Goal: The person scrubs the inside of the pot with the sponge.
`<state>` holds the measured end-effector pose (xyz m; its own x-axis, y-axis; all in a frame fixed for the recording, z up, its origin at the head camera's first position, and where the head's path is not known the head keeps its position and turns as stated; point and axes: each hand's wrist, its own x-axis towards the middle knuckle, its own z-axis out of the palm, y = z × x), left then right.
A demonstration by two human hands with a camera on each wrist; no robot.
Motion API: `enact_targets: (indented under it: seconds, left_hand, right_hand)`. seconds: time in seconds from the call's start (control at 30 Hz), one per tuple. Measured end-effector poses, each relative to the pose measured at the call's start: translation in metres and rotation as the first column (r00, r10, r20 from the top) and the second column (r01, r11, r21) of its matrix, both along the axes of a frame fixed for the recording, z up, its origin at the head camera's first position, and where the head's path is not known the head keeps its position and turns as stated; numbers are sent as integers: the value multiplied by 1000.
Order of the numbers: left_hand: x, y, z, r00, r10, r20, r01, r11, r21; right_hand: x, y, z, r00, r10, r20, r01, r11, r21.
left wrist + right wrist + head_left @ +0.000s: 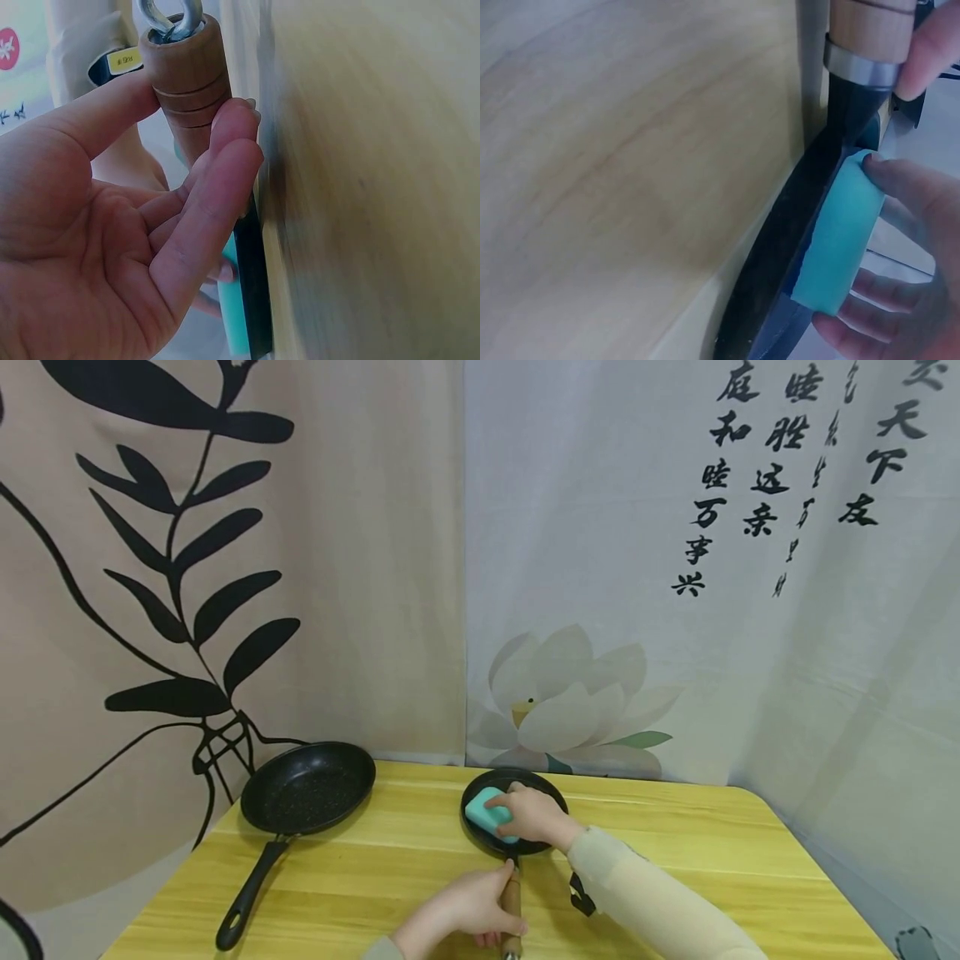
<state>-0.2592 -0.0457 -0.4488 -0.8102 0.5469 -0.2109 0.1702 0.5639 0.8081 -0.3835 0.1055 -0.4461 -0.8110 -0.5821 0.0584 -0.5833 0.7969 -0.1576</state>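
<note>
A small black frying pan (546,783) with a wooden handle (511,902) lies on the table, handle towards me. My left hand (471,903) grips that handle; in the left wrist view thumb and fingers sit on opposite sides of the grooved wood (187,71), near its metal hanging loop (171,22). Inside the pan is a teal sponge (483,810), held by my right hand (536,817). The right wrist view shows the sponge (840,232) pinched between thumb and fingers, its underside against the pan's inner surface.
A larger black frying pan (307,789) sits at the left of the yellow wood-grain table (397,827), its black handle (251,893) pointing towards the near left. Printed cloth curtains (375,568) hang behind the table and along its sides.
</note>
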Motion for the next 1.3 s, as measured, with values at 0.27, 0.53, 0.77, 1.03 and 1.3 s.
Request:
enact_targets:
  seconds: [0.27,0.53,0.77,1.03,1.3]
  left_hand:
    - [1,0,-1,1000,6,0,-6,1000,-5]
    - [1,0,-3,1000,10,2,-10,1000,-12]
    - [-5,-2,-11,1000,-18,-3,18,1000,-18]
    - [-20,-1,-30,999,-44,5,44,998,-41]
    - [-63,-6,-99,994,-80,79,75,995,67]
  right_hand:
    - [-3,-3,-2,1000,-14,7,14,1000,-5]
    - [-6,-5,-1,1000,-16,7,16,1000,-2]
    - [-8,-6,0,1000,-19,9,19,1000,7]
    - [-13,-6,-2,999,-40,-7,40,999,17]
    - [-16,-5,-1,999,-53,6,53,999,-7]
